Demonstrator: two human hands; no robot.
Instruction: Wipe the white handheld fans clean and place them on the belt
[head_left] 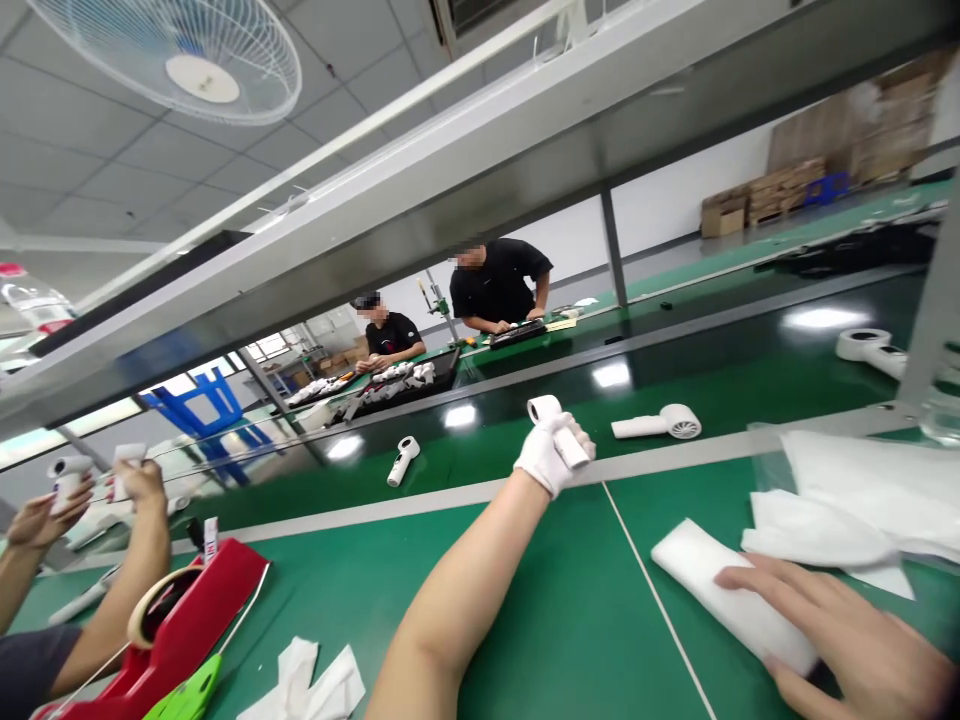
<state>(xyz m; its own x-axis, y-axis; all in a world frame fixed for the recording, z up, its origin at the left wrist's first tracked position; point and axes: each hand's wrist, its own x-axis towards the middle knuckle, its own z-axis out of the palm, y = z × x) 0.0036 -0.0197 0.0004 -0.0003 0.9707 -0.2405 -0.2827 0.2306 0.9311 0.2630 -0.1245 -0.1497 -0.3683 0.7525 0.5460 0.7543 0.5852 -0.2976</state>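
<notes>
My left hand [546,462], in a white glove, is closed around a white handheld fan [574,442] over the near edge of the dark green conveyor belt [510,420]. The fan's round head points up and left. At the lower right my bare right hand [832,620] has its fingers over a white, soft-wrapped bundle [724,580] on the green table [585,620], thumb at its lower end. What the wrap contains is hidden. Another white handheld fan [660,423] lies on the belt just right of my left hand, and a smaller-looking fan [404,461] lies to its left.
White sleeves [840,500] lie at the right. A red tape dispenser [202,620], a green object [187,690] and white scraps [307,685] are at lower left. A co-worker's hands [139,480] hold white fans at far left. A shelf [420,190] crosses overhead; two people work beyond.
</notes>
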